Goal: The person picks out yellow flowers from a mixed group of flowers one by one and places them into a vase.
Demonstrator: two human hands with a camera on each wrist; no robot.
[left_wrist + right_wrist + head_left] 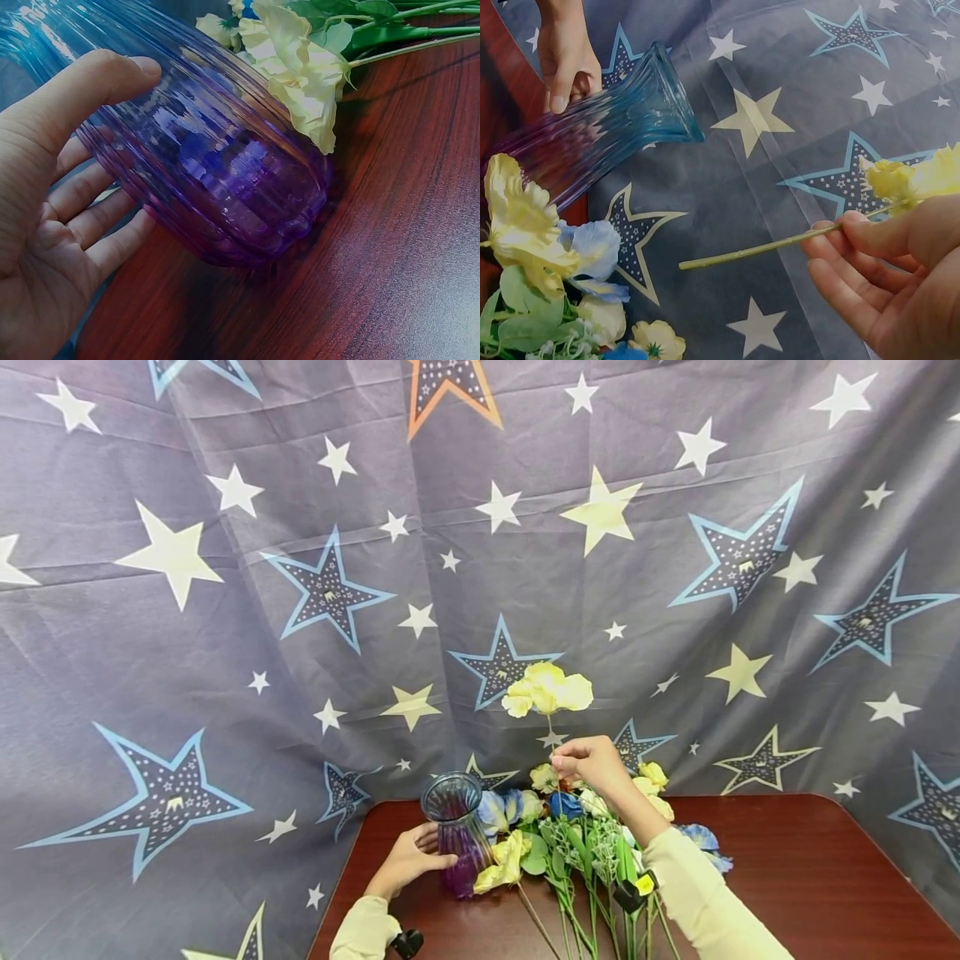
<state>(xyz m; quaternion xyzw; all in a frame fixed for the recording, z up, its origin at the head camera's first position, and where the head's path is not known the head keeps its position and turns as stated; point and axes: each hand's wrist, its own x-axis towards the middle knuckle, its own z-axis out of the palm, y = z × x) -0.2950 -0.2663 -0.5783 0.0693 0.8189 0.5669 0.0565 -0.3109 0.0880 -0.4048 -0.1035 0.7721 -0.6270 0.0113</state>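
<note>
A ribbed glass vase [459,839], blue at its flared rim and purple at the base, stands upright on the table. My left hand [411,860] holds its side, the thumb [112,75] across the near face and the fingers behind the glass. Between thumb and fingertips, my right hand [592,762] pinches the stem [757,249] of a yellow artificial flower [547,689]. That bloom is up in the air, higher than the vase and to its right. The stem's lower end hangs free in the right wrist view.
Several artificial flowers lie in a pile right of the vase, with blue blooms [501,810], green leaves [537,853] and stems toward the front edge. A yellow bloom [304,75] lies against the vase base. Behind the brown table [795,860] hangs a grey star-patterned cloth [480,585].
</note>
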